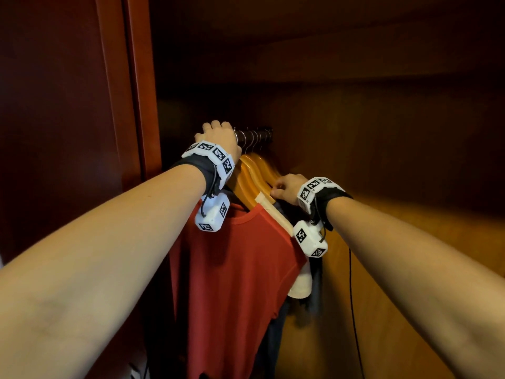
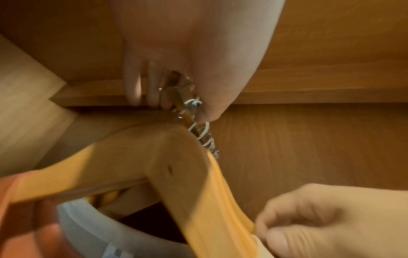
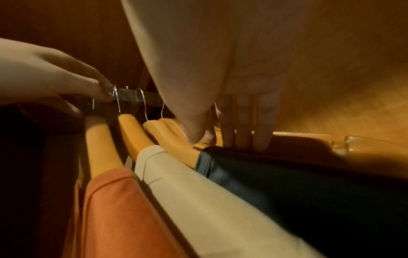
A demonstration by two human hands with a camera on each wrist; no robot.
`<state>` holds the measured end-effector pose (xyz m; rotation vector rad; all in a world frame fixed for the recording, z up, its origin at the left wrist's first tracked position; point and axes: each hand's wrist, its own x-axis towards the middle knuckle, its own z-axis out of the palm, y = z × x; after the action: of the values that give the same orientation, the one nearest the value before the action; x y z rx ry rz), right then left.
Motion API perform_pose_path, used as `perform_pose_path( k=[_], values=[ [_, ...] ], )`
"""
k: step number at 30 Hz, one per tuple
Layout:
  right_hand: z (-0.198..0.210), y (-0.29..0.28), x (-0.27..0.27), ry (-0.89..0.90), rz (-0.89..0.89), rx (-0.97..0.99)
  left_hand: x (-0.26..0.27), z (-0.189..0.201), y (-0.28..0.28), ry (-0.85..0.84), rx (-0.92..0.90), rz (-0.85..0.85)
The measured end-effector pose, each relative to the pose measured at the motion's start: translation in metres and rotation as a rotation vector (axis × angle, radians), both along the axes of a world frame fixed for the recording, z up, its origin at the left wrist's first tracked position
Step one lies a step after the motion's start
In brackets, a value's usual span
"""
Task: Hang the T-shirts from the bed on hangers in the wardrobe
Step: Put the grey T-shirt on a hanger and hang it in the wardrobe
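While left hand [image 1: 218, 135] grips rail [image 1: 254, 135], red T-shirt [image 1: 235, 283] hangs below.

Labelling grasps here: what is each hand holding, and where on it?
Left hand grips the dark metal wardrobe rail at its near end, beside the hanger hooks. Right hand pinches the shoulder arm of an orange wooden hanger, above the dark T-shirt.

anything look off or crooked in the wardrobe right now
Nothing stands out. The red T-shirt, cream T-shirt and dark T-shirt each hang on wooden hangers hooked over the rail. The left hand grips the rail; the right hand pinches a hanger's shoulder.
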<state>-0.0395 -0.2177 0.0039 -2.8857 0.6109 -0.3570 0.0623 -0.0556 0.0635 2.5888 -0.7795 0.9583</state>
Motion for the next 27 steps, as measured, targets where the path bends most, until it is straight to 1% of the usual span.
perform_pose_path(
  k=[2, 3, 5, 6, 8, 10, 12, 14, 17, 19, 22, 27],
  values=[
    [-0.001, -0.004, 0.000, 0.003, -0.027, -0.007, -0.005, 0.001, -0.002, -0.115, 0.010, 0.000],
    [-0.002, -0.004, 0.000, 0.019, -0.041, -0.007, -0.009, 0.001, -0.005, -0.176, 0.010, -0.035],
    [-0.004, -0.006, 0.001, 0.050, -0.068, 0.012, -0.015, 0.004, -0.009, -0.246, 0.019, -0.175],
    [-0.005, -0.007, 0.001, 0.057, -0.077, 0.023, -0.017, 0.004, -0.011, -0.244, 0.037, -0.262],
    [-0.008, -0.008, 0.002, 0.054, -0.093, 0.052, -0.020, 0.003, -0.015, -0.159, 0.085, -0.414],
    [-0.010, -0.009, 0.004, 0.042, -0.108, 0.093, -0.019, -0.003, -0.018, -0.037, 0.149, -0.479],
    [-0.010, -0.008, 0.006, 0.040, -0.121, 0.156, -0.016, -0.012, -0.019, 0.061, 0.223, -0.483],
    [-0.010, -0.007, 0.009, 0.048, -0.120, 0.214, -0.009, -0.022, -0.022, 0.086, 0.320, -0.465],
    [-0.010, -0.003, 0.012, 0.060, -0.118, 0.271, -0.001, -0.034, -0.023, -0.011, 0.505, -0.420],
    [-0.012, -0.002, 0.017, 0.038, -0.119, 0.316, 0.001, -0.037, -0.022, -0.038, 0.585, -0.391],
    [-0.016, 0.004, 0.020, 0.000, -0.148, 0.344, 0.005, -0.039, -0.020, -0.044, 0.644, -0.381],
    [-0.022, 0.015, 0.028, 0.041, -0.155, 0.385, 0.009, -0.043, -0.017, -0.063, 0.699, -0.357]
  ],
)
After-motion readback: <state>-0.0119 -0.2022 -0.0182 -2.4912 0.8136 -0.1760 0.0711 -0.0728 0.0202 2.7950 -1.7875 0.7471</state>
